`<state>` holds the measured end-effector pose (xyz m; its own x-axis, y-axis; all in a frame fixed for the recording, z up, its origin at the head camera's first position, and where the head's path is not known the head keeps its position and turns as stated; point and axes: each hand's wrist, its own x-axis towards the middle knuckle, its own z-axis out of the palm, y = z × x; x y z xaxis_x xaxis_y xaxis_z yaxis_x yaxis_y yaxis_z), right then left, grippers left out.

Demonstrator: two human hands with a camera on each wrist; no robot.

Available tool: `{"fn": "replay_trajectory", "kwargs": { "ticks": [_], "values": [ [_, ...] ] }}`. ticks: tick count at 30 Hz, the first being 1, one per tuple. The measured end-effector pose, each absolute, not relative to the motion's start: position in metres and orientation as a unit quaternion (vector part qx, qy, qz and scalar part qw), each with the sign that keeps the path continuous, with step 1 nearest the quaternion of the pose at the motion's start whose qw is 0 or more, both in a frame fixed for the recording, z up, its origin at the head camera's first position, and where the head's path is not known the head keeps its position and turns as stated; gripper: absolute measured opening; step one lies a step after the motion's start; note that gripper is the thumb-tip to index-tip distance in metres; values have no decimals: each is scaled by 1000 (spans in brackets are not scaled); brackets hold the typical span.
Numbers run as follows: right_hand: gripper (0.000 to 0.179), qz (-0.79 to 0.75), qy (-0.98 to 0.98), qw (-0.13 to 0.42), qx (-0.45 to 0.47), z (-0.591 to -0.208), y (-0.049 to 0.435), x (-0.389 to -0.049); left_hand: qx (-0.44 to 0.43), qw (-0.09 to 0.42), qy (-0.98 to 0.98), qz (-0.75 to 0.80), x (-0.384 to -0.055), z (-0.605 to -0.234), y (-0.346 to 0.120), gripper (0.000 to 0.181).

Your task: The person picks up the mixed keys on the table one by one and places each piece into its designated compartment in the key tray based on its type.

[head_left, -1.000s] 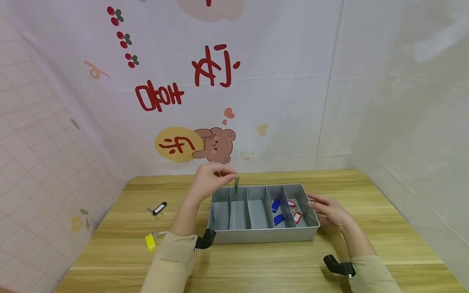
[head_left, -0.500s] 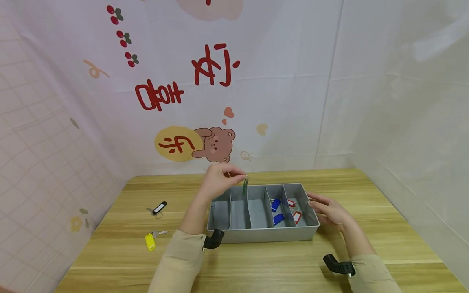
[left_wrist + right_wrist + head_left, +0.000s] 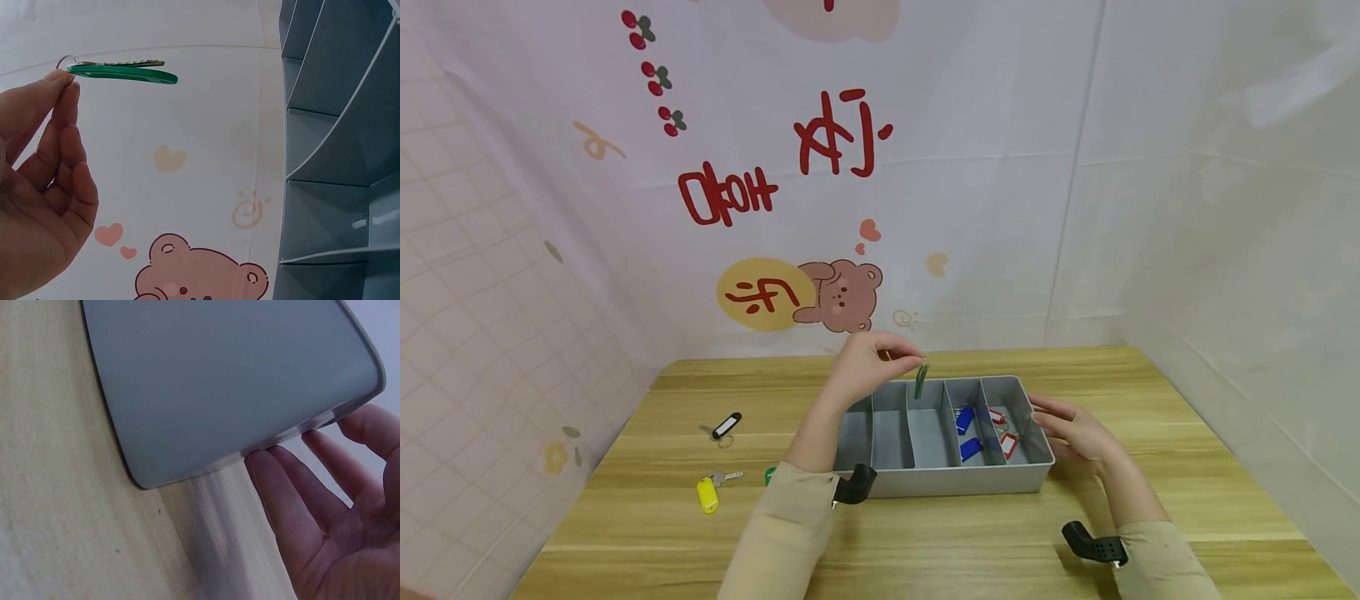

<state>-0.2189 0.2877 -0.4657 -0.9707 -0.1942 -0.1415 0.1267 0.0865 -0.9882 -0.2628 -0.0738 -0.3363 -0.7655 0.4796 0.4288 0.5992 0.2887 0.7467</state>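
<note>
Moved: left hand (image 3: 871,362) and green key tag (image 3: 921,383) have shifted rightward, from above the second compartment to above the middle one's back edge.
Left hand: thumb and finger pinch the ring (key and tag dangle together), keeping the tag clear of the dividers.
Right hand (image 3: 1075,429): fingertips touch the gray divided tray (image 3: 955,482) at its right end, probably steadying it.
Compartments: blue key tags (image 3: 965,421) in the fourth, red key tags (image 3: 1008,446) in the fifth, seemingly grouped by colour.
</note>
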Motion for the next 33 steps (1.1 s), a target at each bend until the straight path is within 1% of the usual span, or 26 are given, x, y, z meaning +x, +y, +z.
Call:
{"fn": "replay_trajectory", "kwargs": {
  "ticks": [10, 17, 26, 33],
  "values": [
    [63, -673, 729, 121, -21, -463, 287, -218, -344, 28, -801, -489, -269, -340, -64, 7],
    [63, -678, 724, 124, -20, -464, 287, -219, -345, -6, -803, -486, -278, -348, -62, 7],
    [62, -680, 722, 124, -19, -464, 286, -218, -324, -40, -819, -471, -286, -358, -59, 7],
    [62, -680, 723, 119, -19, -463, 286, -217, -317, -55, -833, -450, -291, -359, -57, 9]
  ]
}}
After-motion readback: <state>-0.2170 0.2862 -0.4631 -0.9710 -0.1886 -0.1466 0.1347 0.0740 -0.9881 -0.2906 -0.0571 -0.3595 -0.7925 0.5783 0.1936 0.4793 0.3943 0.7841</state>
